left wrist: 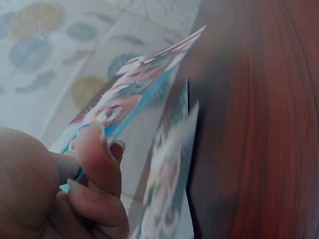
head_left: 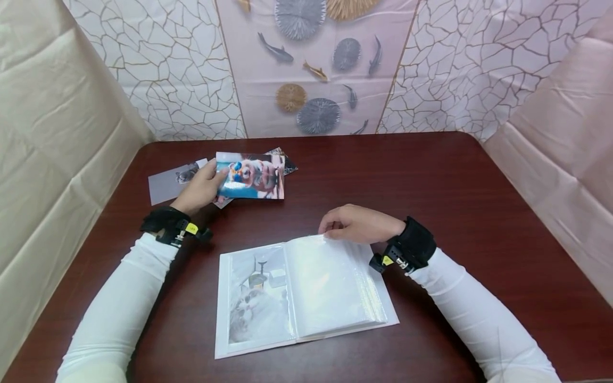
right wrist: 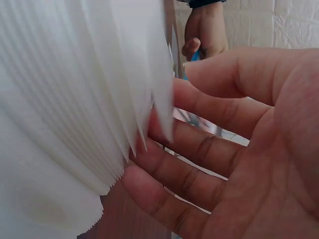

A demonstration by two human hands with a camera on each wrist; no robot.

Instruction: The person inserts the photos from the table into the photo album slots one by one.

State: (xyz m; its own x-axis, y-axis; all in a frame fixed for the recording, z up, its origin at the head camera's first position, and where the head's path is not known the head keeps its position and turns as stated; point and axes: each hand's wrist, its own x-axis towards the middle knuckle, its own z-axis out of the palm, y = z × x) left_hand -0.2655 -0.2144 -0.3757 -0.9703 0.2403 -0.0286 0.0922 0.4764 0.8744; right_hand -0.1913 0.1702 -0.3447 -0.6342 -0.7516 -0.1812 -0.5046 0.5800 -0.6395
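My left hand [head_left: 203, 186] pinches a glossy photo print [head_left: 256, 178] showing an animal in blue sunglasses. In the left wrist view, the thumb and fingers grip the print [left wrist: 132, 94] near one end, and it tilts above other prints [left wrist: 169, 174]. An open white photo album [head_left: 222, 319] lies in front, with a pale picture [head_left: 256, 303] in its left-hand sleeve. At the top edge of the album's right side is my right hand [head_left: 359, 223]. Seen from the right wrist, its loosely bent fingers [right wrist: 194, 144] touch the edges of the fanned clear pages [right wrist: 99, 99], thumb apart from them.
A grey print [head_left: 165, 186] with an animal on it lies left of my left hand. Another print [head_left: 289, 166] sticks out behind the held one. The dark red table [head_left: 407, 175] ends at a patterned backdrop [head_left: 316, 69], with pale cloth walls on both sides.
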